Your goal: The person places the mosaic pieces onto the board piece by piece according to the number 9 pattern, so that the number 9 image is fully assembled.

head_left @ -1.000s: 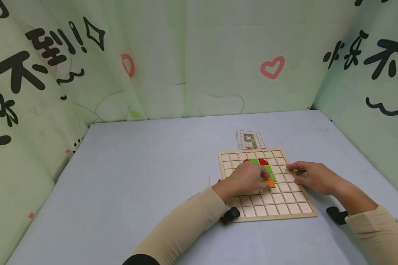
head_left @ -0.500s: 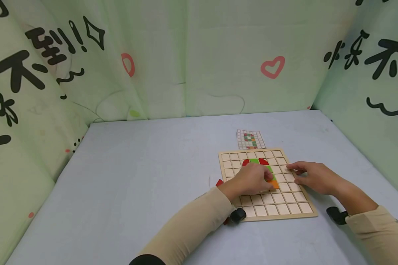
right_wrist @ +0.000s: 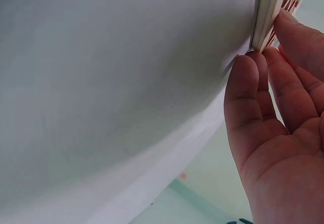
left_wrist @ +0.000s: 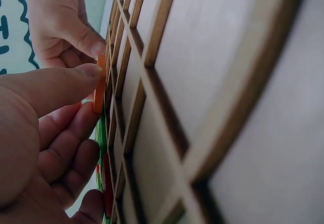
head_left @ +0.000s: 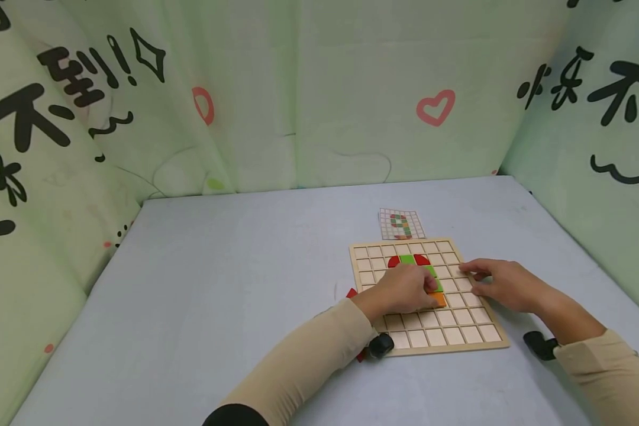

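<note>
My left hand point(head_left: 404, 288) is over the middle of a wooden grid board point(head_left: 431, 349), pinching an orange square tile point(left_wrist: 100, 93) between thumb and fingers. In the head view the same tile shows just below a green tile point(head_left: 432, 271) in the grid. Ahead of the hand, a red rounded tile point(head_left: 393, 261), another green tile point(head_left: 407, 259) and a second red rounded tile point(head_left: 422, 260) lie in a row. My right hand point(head_left: 511, 287) rests thumb and fingertips along the board's right edge, the fingers loosely extended. Part of the tile pattern is hidden under my left hand.
Behind the board lies a small printed card point(head_left: 402, 225) with a coloured grid pattern. Red pieces point(head_left: 352, 293) peek out at the board's left side, partly covered by my left arm. Pale green curtains point(head_left: 351, 89) enclose the white table point(head_left: 218, 284).
My left hand has shifted slightly right with the orange tile, which now sits lined up under the green ones. The far-left red tile shows more fully. My right hand stays put.
</note>
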Available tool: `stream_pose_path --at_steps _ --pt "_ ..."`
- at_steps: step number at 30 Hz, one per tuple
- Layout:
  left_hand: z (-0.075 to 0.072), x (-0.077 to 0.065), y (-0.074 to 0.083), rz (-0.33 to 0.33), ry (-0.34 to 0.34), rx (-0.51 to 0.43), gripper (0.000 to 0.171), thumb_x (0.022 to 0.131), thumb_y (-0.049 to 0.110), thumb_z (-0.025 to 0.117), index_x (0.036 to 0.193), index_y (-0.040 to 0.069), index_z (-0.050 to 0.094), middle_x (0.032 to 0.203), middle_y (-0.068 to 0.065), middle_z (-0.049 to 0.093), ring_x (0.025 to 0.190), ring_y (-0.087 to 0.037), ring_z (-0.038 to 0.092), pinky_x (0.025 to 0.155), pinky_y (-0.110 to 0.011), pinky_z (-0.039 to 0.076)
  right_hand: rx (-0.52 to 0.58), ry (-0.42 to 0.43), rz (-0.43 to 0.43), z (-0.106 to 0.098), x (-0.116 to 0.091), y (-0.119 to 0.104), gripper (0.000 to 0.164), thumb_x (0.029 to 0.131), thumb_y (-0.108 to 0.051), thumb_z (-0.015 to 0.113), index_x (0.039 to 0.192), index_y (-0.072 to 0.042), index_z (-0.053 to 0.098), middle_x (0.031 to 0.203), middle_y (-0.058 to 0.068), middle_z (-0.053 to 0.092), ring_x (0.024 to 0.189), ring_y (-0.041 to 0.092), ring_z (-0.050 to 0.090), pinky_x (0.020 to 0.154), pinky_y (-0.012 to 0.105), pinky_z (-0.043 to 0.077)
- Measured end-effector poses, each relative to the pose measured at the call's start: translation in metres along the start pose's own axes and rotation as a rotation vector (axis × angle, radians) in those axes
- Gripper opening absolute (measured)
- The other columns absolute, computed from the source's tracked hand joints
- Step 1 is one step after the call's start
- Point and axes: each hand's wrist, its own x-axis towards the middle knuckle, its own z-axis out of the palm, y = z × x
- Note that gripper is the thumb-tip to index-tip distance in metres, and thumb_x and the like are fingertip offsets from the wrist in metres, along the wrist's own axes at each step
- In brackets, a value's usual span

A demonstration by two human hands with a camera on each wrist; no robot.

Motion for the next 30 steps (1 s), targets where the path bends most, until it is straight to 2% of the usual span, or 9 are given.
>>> stream_pose_path --at_steps 7,18,30 --pt "-0.0009 -0.0010 0.0000 0.003 -0.005 -0.025 0.019 0.090 0.026 0.076 0.107 0.020 0.072 0.088 0.019 0.063 0.079 0.005 0.053 0.069 -0.009 0.039 0.004 -0.004 0.008 -0.0003 0.0000 -0.0017 0.046 0.089 -0.009 0.070 0.132 0.003 0.059 0.118 0.027 0.064 0.110 0.045 0.057 0.090 0.062 0.045" --pt "0.0001 -0.0009 -0.0002 0.007 0.024 -0.029 0.013 0.091 0.019 0.073 0.103 0.020 0.071 0.089 0.018 0.062 0.080 0.004 0.053 0.070 -0.009 0.039 0.008 -0.011 0.025 -0.0006 -0.0003 -0.0024 0.047 0.090 -0.010 0.070 0.133 0.004 0.058 0.120 0.028 0.062 0.111 0.046 0.056 0.091 0.062 0.044" --pt "0.0003 0.0015 0.0010 -0.010 0.034 -0.024 0.011 0.091 0.022 0.074 0.101 0.021 0.070 0.087 0.019 0.061 0.079 0.005 0.052 0.070 -0.010 0.039 0.013 -0.007 0.018 -0.0002 0.0001 -0.0019 0.047 0.090 -0.010 0.070 0.134 0.003 0.058 0.122 0.028 0.062 0.113 0.045 0.056 0.091 0.062 0.044"
